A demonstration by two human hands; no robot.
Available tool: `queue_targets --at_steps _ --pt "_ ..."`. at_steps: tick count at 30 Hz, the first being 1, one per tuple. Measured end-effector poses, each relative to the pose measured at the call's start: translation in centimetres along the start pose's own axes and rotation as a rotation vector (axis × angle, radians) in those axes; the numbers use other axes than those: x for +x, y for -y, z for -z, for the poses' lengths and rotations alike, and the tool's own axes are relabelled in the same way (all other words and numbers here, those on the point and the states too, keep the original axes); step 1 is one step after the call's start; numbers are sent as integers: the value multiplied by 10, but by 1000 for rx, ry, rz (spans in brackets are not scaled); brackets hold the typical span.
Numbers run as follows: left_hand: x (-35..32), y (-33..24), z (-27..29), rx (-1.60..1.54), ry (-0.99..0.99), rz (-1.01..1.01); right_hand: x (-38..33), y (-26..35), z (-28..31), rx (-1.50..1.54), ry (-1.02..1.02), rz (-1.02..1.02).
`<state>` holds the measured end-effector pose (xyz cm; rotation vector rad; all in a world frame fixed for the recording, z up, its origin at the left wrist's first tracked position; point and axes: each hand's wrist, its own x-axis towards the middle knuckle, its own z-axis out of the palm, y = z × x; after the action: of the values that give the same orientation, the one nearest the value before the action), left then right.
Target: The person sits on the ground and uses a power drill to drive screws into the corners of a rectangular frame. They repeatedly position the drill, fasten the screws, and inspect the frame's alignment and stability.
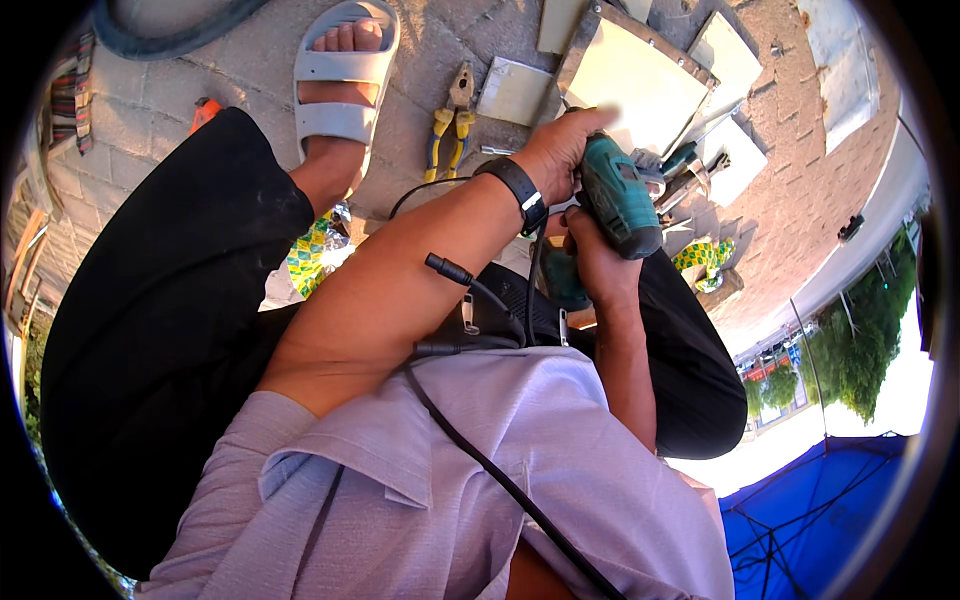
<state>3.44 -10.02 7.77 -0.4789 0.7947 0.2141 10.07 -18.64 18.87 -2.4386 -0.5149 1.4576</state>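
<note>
The paving (pixel 240 80) is rough, the shirt (pixel 560 440) cloth, the drill (pixel 615 188) seemingly plastic.

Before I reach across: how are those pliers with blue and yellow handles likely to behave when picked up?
The pliers look metal-headed, so probably stiff and heavier toward that end. Their handles stand apart, so lifting by one may let the other swing. Lying flat on the paving, they seem unlikely to roll.
</note>
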Motion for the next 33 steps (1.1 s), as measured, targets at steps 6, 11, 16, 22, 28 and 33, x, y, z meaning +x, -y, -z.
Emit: queue_targets --at_steps 6,11,16,22,28,33 --pt "-4 -2 -6 -4 -30 0 2 1 4 6 20 -11" --pt "-2 -1 -5 0 -34 -2 4 -4 6 -11 27 19" --pt "-3 -2 -6 1 -40 -5 5 -6 4 -13 6 80" --pt "-4 -3 -7 10 -55 -11 7 -4 6 -2 25 34" --pt "-2 -4 -6 14 -41 5 7 3 7 -21 18 48" --pt "2 -4 -4 -3 -40 -18 9 -1 7 -16 13 103"
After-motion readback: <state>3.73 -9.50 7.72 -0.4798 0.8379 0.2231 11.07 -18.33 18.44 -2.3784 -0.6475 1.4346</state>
